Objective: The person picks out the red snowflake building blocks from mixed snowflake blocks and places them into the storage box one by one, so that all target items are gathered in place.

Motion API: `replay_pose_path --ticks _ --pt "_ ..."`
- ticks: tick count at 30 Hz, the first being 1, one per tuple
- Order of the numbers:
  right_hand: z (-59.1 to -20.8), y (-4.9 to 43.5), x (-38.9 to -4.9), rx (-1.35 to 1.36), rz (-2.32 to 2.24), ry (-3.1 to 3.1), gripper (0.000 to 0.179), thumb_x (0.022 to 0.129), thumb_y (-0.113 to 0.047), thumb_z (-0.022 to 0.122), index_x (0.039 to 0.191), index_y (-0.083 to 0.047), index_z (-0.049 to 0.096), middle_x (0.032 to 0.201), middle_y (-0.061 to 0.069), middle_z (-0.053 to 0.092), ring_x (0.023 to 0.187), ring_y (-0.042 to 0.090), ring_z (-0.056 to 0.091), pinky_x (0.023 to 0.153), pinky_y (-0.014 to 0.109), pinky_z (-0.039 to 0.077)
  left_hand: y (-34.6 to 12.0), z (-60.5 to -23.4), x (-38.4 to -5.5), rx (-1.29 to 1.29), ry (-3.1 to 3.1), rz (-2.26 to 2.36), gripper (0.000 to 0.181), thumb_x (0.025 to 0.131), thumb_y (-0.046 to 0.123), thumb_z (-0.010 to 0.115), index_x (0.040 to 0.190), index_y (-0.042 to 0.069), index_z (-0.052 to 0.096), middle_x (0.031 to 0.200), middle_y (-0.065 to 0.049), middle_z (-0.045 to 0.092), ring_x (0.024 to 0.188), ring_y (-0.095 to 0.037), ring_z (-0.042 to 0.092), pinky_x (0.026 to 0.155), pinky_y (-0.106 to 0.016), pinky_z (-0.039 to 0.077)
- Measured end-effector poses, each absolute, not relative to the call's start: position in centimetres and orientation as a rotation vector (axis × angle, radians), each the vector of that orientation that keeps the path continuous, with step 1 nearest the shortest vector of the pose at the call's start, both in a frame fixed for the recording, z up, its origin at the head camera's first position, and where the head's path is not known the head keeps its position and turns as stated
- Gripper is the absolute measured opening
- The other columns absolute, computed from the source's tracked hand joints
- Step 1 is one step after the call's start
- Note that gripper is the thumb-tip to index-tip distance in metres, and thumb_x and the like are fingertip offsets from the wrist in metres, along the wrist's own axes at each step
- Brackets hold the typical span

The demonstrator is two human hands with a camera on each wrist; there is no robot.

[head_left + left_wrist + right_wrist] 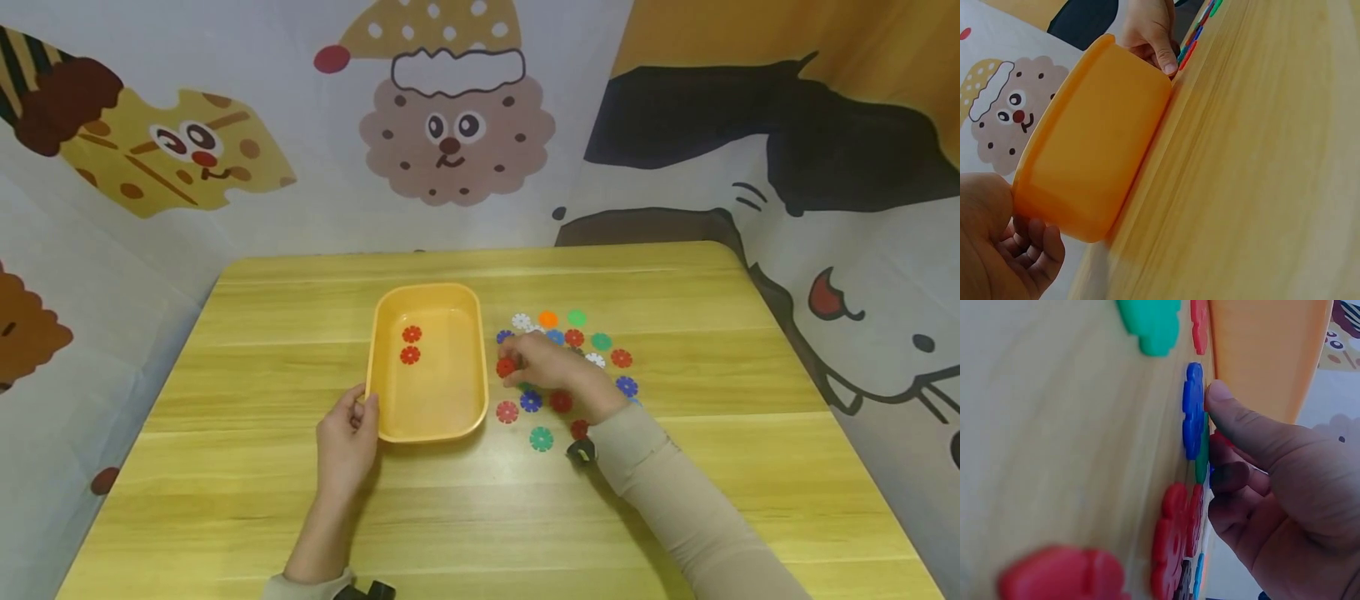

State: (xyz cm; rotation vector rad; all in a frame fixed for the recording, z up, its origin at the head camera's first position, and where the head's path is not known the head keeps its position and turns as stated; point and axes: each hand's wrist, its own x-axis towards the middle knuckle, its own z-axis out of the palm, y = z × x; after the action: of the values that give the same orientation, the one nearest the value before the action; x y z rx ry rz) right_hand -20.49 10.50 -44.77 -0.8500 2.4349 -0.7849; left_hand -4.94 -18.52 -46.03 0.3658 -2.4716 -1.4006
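Note:
A yellow plastic tray (427,429) stands on the table with two red notched discs, the upper one (412,334) and the lower one (409,355), lying inside at the left. My left hand (347,437) holds the tray's near left corner, its thumb at the rim; the left wrist view shows its fingers (1036,240) curled against the outer wall. Just right of the tray, my right hand (547,362) pinches a red snowflake disc (506,367) between thumb and fingers. In the right wrist view, the hand mostly covers that disc (1225,439).
Loose notched discs lie around and under my right hand, among them a green one (541,439), a blue one (531,401), an orange one (548,319) and several reds. The wooden table (247,483) meets a cartoon-printed cloth (300,217) at the back.

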Motion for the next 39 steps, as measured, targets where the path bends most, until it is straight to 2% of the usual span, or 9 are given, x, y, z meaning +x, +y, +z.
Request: replay_pose_path --ticks 3,10,17,24,33,39 --pt "-44.7 10.6 -20.5 -0.862 -0.815 2.456 0.033 0.087 -0.016 0.082 0.115 -0.008 0.068 0.089 -0.001 0.065 0.081 0.016 0.06 0.076 0.031 0.054 -18.5 -46.0 -4.9 0.356 -2.472 -1.398 0.033 0.103 0.013 0.058 0.125 -0.011 0.063 0.068 -0.008 0.058 0.054 -0.012 0.05 0.049 -0.022 0.044" --pt "-44.4 10.4 -20.9 -0.851 -0.984 2.545 0.037 0.088 -0.019 0.08 0.119 -0.005 0.064 0.096 0.004 0.065 0.083 0.017 0.062 0.076 0.031 0.056 -18.4 -46.0 -4.9 0.354 -2.464 -1.381 0.031 0.102 0.011 0.059 0.124 -0.011 0.064 0.067 -0.007 0.058 0.054 -0.012 0.05 0.049 -0.021 0.045" --pt "-44.0 10.2 -21.4 -0.815 -1.112 2.625 0.039 0.089 -0.02 0.08 0.119 0.0 0.063 0.091 0.006 0.062 0.067 0.018 0.058 0.059 0.029 0.053 -18.4 -46.1 -5.0 0.351 -2.464 -1.374 0.031 0.102 0.01 0.06 0.124 -0.011 0.064 0.066 -0.007 0.057 0.053 -0.011 0.049 0.049 -0.021 0.044" --pt "-43.3 9.5 -21.4 -0.799 -1.191 2.706 0.041 0.09 -0.024 0.08 0.118 0.001 0.063 0.093 0.007 0.063 0.072 0.021 0.059 0.062 0.03 0.053 -18.3 -46.1 -4.9 0.353 -2.465 -1.382 0.031 0.102 0.012 0.06 0.124 -0.01 0.065 0.067 -0.007 0.057 0.053 -0.011 0.049 0.049 -0.021 0.044" --pt "-42.3 8.1 -21.1 -0.822 -1.252 2.662 0.041 0.089 -0.023 0.08 0.119 0.0 0.064 0.094 0.006 0.062 0.067 0.016 0.055 0.058 0.027 0.049 -18.4 -46.0 -4.9 0.36 -2.473 -1.374 0.032 0.102 0.013 0.06 0.124 -0.009 0.065 0.066 -0.007 0.058 0.054 -0.012 0.05 0.049 -0.021 0.044" --pt "-41.6 6.7 -20.8 -0.884 -1.272 2.621 0.043 0.09 -0.024 0.079 0.122 0.001 0.063 0.095 0.006 0.062 0.065 0.015 0.052 0.059 0.027 0.048 -18.5 -46.0 -5.0 0.397 -2.486 -1.312 0.036 0.104 0.021 0.059 0.122 -0.008 0.066 0.066 -0.006 0.057 0.054 -0.013 0.049 0.05 -0.023 0.043"
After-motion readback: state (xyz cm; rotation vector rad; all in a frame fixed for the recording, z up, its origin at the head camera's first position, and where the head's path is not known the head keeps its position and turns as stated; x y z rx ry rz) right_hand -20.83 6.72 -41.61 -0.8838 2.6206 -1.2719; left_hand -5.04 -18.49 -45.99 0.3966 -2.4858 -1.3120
